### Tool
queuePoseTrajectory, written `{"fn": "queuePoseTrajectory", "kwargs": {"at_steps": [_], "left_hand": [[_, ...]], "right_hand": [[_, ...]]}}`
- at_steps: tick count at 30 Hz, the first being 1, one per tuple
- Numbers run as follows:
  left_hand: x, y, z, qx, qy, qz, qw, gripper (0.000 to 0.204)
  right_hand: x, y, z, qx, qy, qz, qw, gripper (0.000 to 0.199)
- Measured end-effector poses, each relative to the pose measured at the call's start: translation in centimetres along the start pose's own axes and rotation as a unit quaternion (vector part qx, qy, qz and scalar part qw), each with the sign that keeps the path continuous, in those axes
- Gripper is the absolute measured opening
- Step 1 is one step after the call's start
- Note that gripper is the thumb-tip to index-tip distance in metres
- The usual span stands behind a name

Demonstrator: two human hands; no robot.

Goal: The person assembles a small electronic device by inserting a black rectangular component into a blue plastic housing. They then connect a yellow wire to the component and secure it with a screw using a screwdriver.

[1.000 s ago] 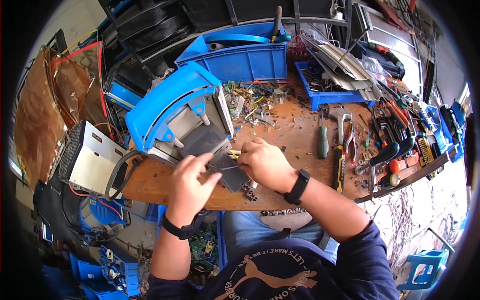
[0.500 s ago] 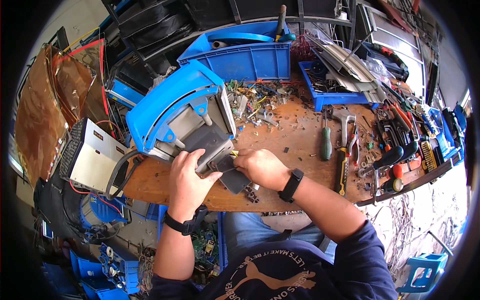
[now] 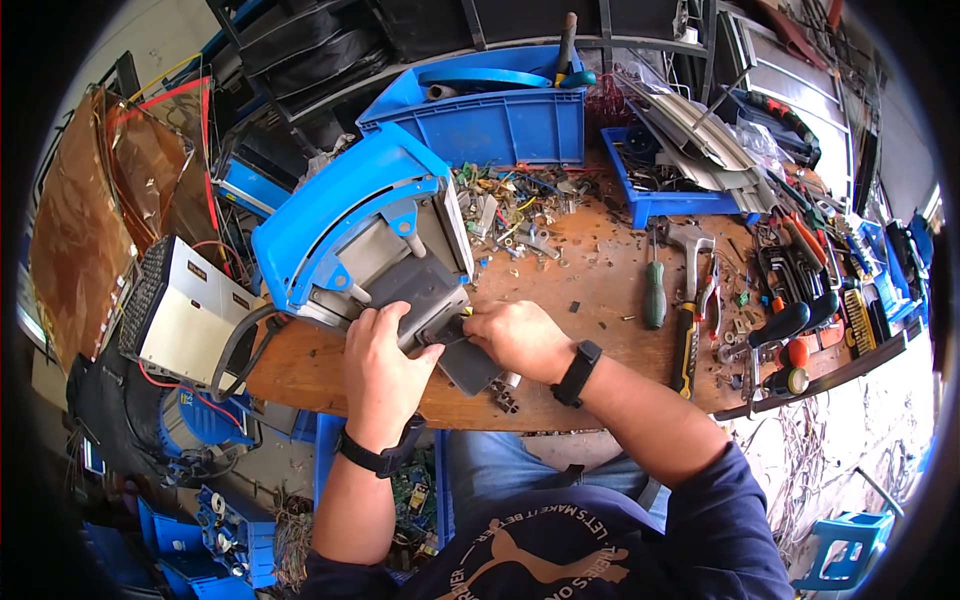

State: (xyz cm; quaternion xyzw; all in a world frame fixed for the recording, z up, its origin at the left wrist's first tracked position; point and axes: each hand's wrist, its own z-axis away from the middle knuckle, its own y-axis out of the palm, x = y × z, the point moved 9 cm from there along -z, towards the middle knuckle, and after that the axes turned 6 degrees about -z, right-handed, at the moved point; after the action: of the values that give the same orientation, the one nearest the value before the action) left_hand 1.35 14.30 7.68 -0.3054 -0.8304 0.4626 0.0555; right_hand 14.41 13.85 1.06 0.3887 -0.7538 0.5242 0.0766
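A blue and grey device (image 3: 340, 215) with a curved blue rim lies on the workbench in front of me. At its near end is a dark grey box (image 3: 418, 282). My left hand (image 3: 380, 350) grips the box's near left side, thumb toward its open end. A dark flat plate (image 3: 470, 368) hangs at that end. My right hand (image 3: 518, 338) is closed in a pinch at the box's opening, above the plate. A small yellow bit shows by its fingertips; what the fingers hold is hidden.
Small scrap parts (image 3: 510, 210) litter the wooden bench (image 3: 580, 370). At right lie a green screwdriver (image 3: 654, 295), a hammer (image 3: 688, 320) and red pliers (image 3: 711, 298). A blue bin (image 3: 490, 125) stands behind. A white-panelled unit (image 3: 190, 318) is at left.
My right hand has shifted very slightly at the box's opening, still pinching. The left hand keeps its hold on the box. The view has tilted a little.
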Motion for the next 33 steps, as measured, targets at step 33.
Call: {"fn": "queuePoseTrajectory", "kwargs": {"at_steps": [33], "left_hand": [[-1.0, 0.6, -0.7, 0.043, -0.04, -0.091, 0.994, 0.057]], "right_hand": [[2.0, -1.3, -1.7, 0.09, -0.1, 0.138, 0.981, 0.009]]}}
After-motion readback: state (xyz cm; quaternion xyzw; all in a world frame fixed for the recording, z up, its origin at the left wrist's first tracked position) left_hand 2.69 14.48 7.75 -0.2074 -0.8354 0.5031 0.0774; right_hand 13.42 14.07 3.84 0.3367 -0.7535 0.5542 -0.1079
